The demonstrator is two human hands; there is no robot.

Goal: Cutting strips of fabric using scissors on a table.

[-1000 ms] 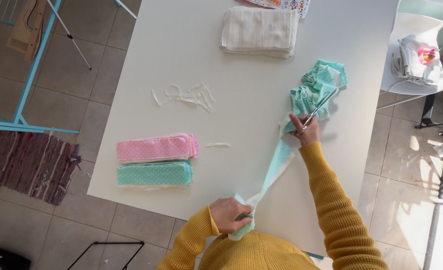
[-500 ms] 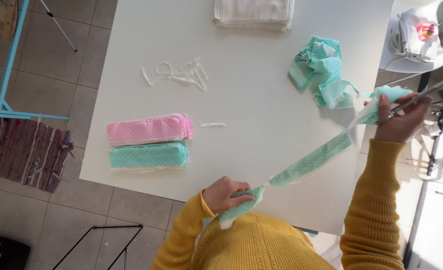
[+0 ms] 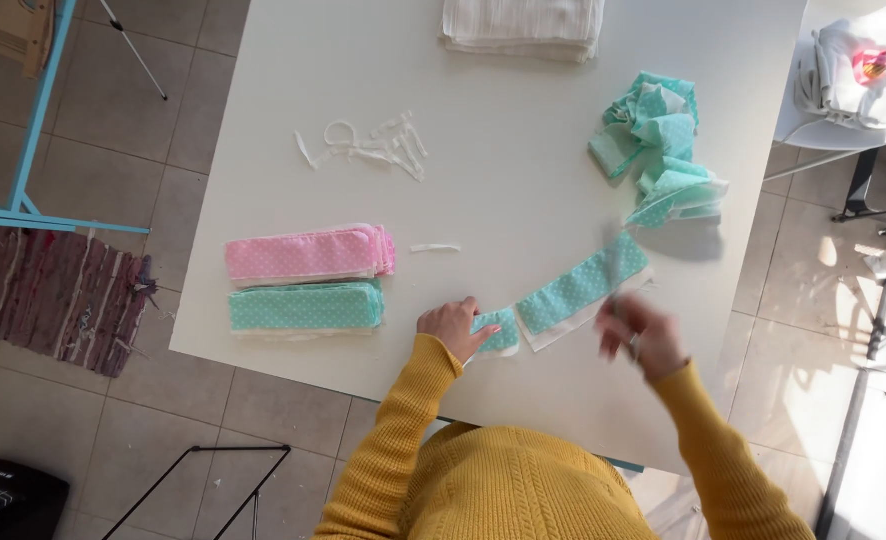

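The left hand [image 3: 451, 326] lies on the white table [image 3: 523, 180] near its near edge, fingers pressing down the end of a mint dotted strip [image 3: 573, 292]. The strip runs from that hand up and to the right across the table, flat, towards a loose heap [image 3: 658, 145] of the same mint cloth further off on the right side.

The right hand [image 3: 638, 335] is just right of the strip's middle, blurred by motion; something thin and dark rises from it over the strip (too smeared to name), and I cannot tell whether the hand is open or closed.

To the left of the left hand sit two neat stacks of folded strips, a pink stack [image 3: 308, 253] and a mint stack [image 3: 305, 307] nearer the edge, side by side. Beyond them lie white scraps [image 3: 368, 145], with one short white piece [image 3: 435, 247] just right of the pink stack. A folded white pile [image 3: 523, 28] sits at the far edge.
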